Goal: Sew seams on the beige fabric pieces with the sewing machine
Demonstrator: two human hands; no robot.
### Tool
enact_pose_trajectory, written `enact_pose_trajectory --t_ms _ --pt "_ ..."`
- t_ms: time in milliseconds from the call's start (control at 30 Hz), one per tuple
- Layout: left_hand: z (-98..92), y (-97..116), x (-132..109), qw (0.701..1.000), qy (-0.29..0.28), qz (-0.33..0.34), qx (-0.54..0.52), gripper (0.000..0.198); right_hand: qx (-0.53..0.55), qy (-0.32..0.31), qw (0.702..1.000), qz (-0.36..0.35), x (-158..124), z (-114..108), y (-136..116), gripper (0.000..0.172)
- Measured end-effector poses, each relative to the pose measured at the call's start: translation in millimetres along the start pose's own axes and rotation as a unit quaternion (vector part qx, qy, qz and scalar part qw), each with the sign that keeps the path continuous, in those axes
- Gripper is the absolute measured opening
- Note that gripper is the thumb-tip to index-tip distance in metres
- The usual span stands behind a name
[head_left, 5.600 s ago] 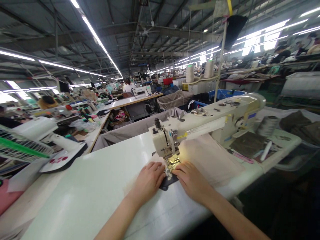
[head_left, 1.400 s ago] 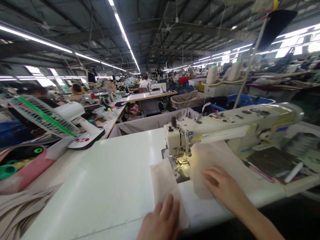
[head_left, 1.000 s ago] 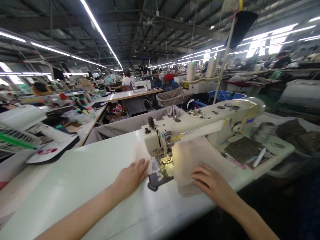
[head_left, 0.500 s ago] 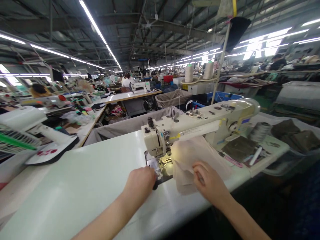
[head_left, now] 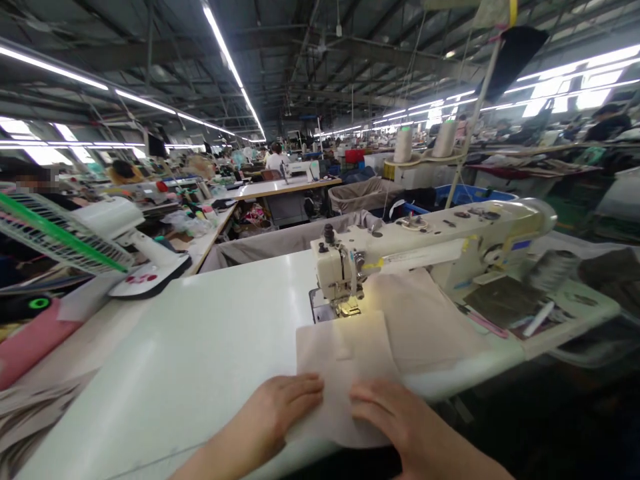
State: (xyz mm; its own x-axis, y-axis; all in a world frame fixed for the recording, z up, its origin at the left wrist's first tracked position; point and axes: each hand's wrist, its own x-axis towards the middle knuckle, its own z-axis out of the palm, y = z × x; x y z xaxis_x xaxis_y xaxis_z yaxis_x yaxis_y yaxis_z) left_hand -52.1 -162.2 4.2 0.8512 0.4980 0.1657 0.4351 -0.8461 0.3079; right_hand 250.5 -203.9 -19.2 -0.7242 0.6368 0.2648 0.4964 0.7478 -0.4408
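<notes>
A pale beige fabric piece [head_left: 345, 360] lies flat on the white sewing table [head_left: 200, 360], in front of the needle of a cream sewing machine [head_left: 425, 250]. My left hand [head_left: 280, 410] rests on the fabric's near left corner, fingers stretched flat. On its near right part lies my right hand [head_left: 400, 420], fingers also flat. More beige fabric [head_left: 425, 320] lies under the machine arm to the right.
A white desk fan [head_left: 95, 240] stands at the table's left. Pink material [head_left: 30, 340] and a green-ringed spool [head_left: 37, 303] are at far left. Dark fabric pieces [head_left: 505, 300] and a grey thread cone [head_left: 550, 267] sit right of the machine. Other workers sit at distant tables.
Both hands have drawn back from the needle area toward me. A beige piece now lies spread flat in front of the presser foot, under both palms.
</notes>
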Motion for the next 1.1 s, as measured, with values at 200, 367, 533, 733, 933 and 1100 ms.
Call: enact_pose_trajectory --t_ms 200,367,533,733,933,1100 --pt "-8.0 0.8 -46.1 0.993 0.042 -0.095 -0.062 0.050 -0.015 -0.041 0.999 0.021 5.0 -16.6 -0.3 0.074" --pt "-15.9 -1.1 -15.6 0.931 0.133 -0.315 -0.130 0.034 0.158 -0.007 0.978 0.134 34.4 -24.5 1.3 0.022" --pt "-9.2 -13.6 -0.7 0.880 0.190 -0.423 -0.100 0.041 0.347 0.204 0.857 0.322 58.4 3.7 20.4 0.053" --pt "-7.1 -12.3 -8.8 0.880 0.191 -0.425 -0.091 0.042 0.301 0.249 0.865 0.314 51.8 20.7 19.4 0.032" --pt "-1.7 -8.2 -12.7 0.870 0.197 -0.445 -0.076 0.037 0.226 0.198 0.898 0.321 59.3 12.3 18.7 0.022" --pt "4.5 -7.0 -13.6 0.853 0.197 -0.480 -0.056 0.036 0.212 0.187 0.903 0.324 66.8 11.5 19.1 0.024"
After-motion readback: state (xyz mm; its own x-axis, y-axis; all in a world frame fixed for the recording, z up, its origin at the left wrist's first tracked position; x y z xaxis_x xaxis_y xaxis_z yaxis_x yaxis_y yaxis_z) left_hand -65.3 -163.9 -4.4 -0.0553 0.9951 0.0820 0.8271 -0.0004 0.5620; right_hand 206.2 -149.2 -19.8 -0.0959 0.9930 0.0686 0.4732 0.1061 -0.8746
